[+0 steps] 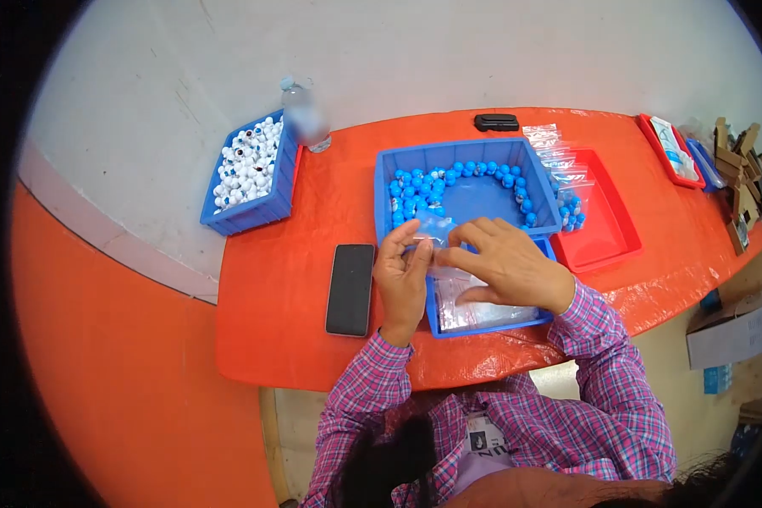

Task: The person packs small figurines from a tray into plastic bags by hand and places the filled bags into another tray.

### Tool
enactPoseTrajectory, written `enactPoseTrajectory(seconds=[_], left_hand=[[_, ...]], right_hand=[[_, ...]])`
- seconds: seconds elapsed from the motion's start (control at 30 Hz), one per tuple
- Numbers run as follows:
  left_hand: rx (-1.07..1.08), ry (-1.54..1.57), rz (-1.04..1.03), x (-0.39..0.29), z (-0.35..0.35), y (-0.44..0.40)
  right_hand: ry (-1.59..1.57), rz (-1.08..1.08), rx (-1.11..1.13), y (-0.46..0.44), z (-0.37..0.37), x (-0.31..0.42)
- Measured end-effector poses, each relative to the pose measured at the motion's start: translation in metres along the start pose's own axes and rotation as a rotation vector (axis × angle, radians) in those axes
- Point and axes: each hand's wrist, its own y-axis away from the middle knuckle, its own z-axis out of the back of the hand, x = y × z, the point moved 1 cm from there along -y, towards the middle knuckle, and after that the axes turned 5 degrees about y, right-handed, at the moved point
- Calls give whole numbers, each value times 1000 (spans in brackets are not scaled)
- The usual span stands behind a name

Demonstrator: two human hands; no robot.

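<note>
- Take twelve o'clock as straight away from you, with the clear bag (pixel 436 227) you are working at its centre.
- Your left hand (pixel 404 275) grips that bag narrowly, thumb against fingers; the bag stands just over the near edge of the blue bin (pixel 449 156).
- Your right hand (pixel 508 264) is on the bag's four o'clock side, fingers curled towards it and thumb set apart; you cannot tell here whether those fingertips pinch the plastic.
- What the bag contains, if anything, is too unclear to tell.
- At twelve o'clock, the blue bin has blue balls (pixel 411 190) heaped at its left and strung along its far and right sides.
- At five, partly under your right hand, a smaller blue tray (pixel 493 328) holds flat clear bags (pixel 474 315).
- Between two and three, bags filled with blue balls (pixel 572 213) lie by the left side of a red tray (pixel 610 222).
- Towards eight, near your left hand, lies a dark phone (pixel 350 289).
- At ten, another blue bin (pixel 244 218) brims with mostly white balls (pixel 250 169), a clear bottle (pixel 303 114) just beside it.
</note>
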Motion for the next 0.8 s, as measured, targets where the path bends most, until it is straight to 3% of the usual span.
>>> enactPoseTrajectory(seconds=[0.17,0.33,0.5,0.63,0.8], left_hand=[[-3,62,58,-8,-9,6],[0,-60,-130,-16,-15,8],[-24,101,-266,-16,-29,14],[76,-355,-355,-2,-8,13],[100,-232,-187,4,-8,16]], right_hand=[[157,-39,41,1,2,-2],[131,-116,157,7,0,-7],[-181,-288,104,8,0,-15],[-414,-353,4,4,1,-19],[-535,-389,78,5,1,-19]])
